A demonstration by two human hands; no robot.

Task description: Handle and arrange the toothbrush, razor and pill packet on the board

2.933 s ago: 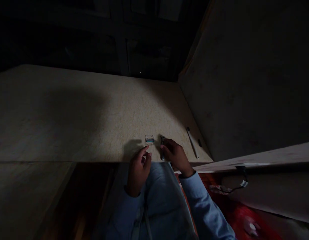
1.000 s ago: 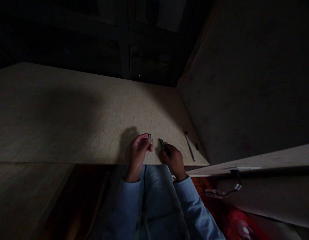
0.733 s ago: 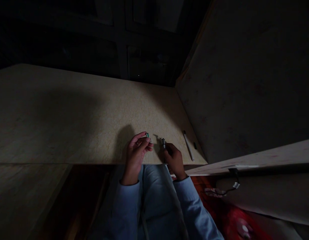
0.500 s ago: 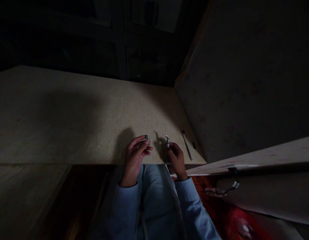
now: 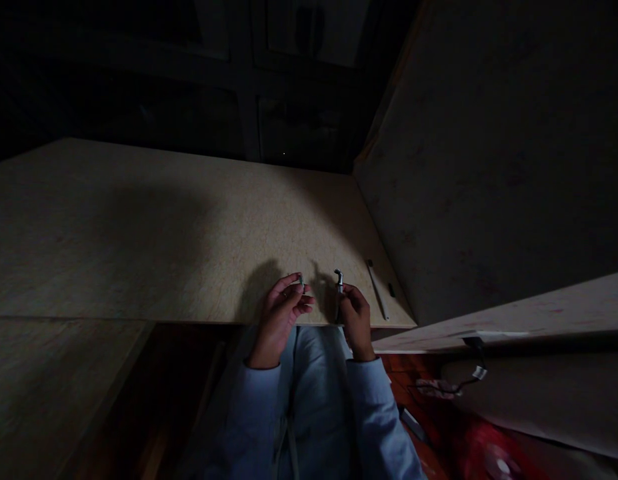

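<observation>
Item: my lap in light-blue trousers [image 5: 321, 380], below the table edge. Item: my left hand [image 5: 281, 310], whose thumb and forefinger pinch a small greenish piece [image 5: 301, 281] above the tabletop [image 5: 239, 227]. Item: my right hand [image 5: 357, 317], near it, fingers closed on a slim handle [image 5: 339, 288], bent head protruding. Farther right lie one pale stick [image 5: 379, 291], dark-tipped, and one small black piece [image 5: 391, 290]. Beyond: dark framed panes [image 5: 299, 130].

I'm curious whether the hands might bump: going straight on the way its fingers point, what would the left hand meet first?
Probably the razor-like tool in the right hand; depth is unclear, so the left hand might miss.
</observation>
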